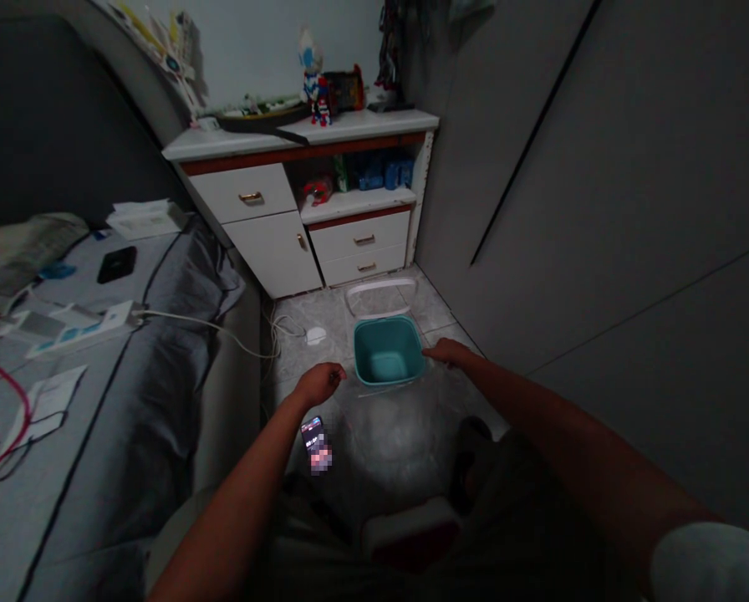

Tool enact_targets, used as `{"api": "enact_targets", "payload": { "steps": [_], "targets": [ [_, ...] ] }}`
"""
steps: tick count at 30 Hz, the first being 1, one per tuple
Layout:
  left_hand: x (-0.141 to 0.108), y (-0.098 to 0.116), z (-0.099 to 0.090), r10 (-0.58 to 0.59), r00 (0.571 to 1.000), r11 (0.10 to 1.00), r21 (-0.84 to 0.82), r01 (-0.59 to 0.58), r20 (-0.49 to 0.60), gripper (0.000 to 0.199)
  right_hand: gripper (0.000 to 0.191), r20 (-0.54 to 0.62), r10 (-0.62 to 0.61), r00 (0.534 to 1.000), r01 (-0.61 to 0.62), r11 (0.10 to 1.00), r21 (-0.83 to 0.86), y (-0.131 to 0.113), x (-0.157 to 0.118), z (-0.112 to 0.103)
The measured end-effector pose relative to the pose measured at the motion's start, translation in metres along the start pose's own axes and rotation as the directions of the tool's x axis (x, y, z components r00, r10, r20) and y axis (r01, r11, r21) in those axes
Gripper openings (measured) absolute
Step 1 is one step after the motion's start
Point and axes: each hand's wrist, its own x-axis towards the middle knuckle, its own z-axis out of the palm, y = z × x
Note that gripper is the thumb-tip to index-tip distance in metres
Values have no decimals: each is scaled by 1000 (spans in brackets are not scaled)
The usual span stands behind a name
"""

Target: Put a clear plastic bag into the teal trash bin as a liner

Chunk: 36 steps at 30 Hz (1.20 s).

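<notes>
On the tiled floor [337,322], between the person's two arms and in front of a white cabinet [267,251], stands a teal bin [387,337], upright with its mouth facing up and nothing plain to see inside. Just behind it lies a pale ring-shaped frame [380,285].

The right grip [443,352] is at the bin's right edge, fingers drawn close together with the tips at or beside the rim; whether they pinch anything is too dim to tell. The left grip [323,383] hangs to the left of the bin, apart from it, with the fingers partly curled; whether something thin is caught in them cannot be told. A lit phone [313,435] lies on the floor near that side. A faint sheen in front of the bin may be clear film or only the tile's gloss.

The bin looks like thin moulded plastic, so it should prove light, fairly stiff and hard to break, though smooth-walled and apt to slide on tile. Opposite sides of the rim seem the surest hold.
</notes>
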Motion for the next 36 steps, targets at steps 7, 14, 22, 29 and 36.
{"api": "enact_targets", "payload": {
  "steps": [7, 14, 22, 29, 36],
  "targets": [
    [3, 8, -5, -10, 1000, 1000, 13, 10, -25, 31, 71, -309, -62, 949, 109, 985, 137, -70, -4, -60],
    [2, 10, -7, -1, 1000, 1000, 30, 2, -26, 32, 56, -353, -13, 936, 32, 998, 50, -89, 10, -97],
    [-2, 12, -13, -27, 999, 998, 48, 28, -21, 31, 52, -395, -36, 918, 53, 998, 31, -95, 23, -113],
    [0, 14, -14, -31, 999, 999, 35, 32, -14, 32, 53, -387, -59, 920, 66, 998, 3, -97, 28, -112],
    [2, 9, -9, -26, 999, 999, 34, 27, -31, 31, 54, -387, -65, 920, 64, 998, -16, -95, 36, -113]
  ]
}}
